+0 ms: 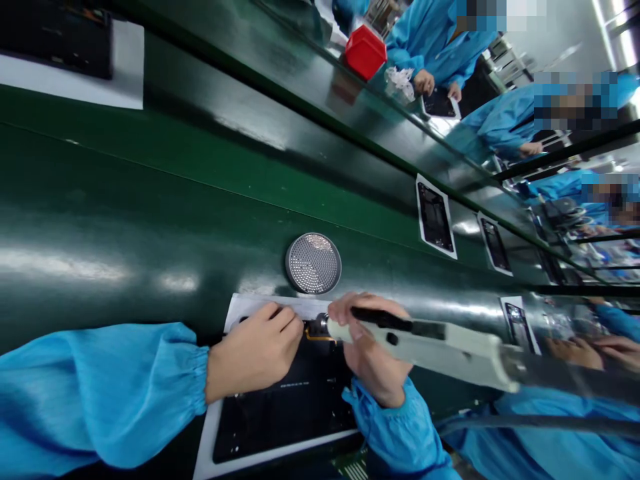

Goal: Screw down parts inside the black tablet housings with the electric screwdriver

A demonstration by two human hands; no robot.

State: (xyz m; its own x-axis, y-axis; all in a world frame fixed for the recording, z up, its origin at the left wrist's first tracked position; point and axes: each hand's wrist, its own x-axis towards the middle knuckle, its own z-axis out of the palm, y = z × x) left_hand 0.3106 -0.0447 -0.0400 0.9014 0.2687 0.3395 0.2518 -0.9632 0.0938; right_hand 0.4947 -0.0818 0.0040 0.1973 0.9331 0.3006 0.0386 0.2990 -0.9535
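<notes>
My right hand (373, 343) is wrapped round a pale electric screwdriver (425, 347) with a black lever. Its tip points left, down at the upper edge of an open black tablet (285, 413). My left hand (260, 350) rests over the tablet's upper left part, fingers curled together close to the screwdriver tip. Whatever those fingertips hold, if anything, is hidden. An orange flex strip (320, 337) shows beside the tip. Under the tablet lies a white sheet (207, 433). Just beyond it sits a round grey dimpled dish (313, 263) with small shiny pieces, too small to name.
Tablets on white sheets lie along the green bench (150, 200), one being a tablet (435, 217) at right and another a tablet (55, 40) at upper left. A red bin (365, 52) stands across the line. Co-workers in blue sleeves (570, 427) work opposite and at my right.
</notes>
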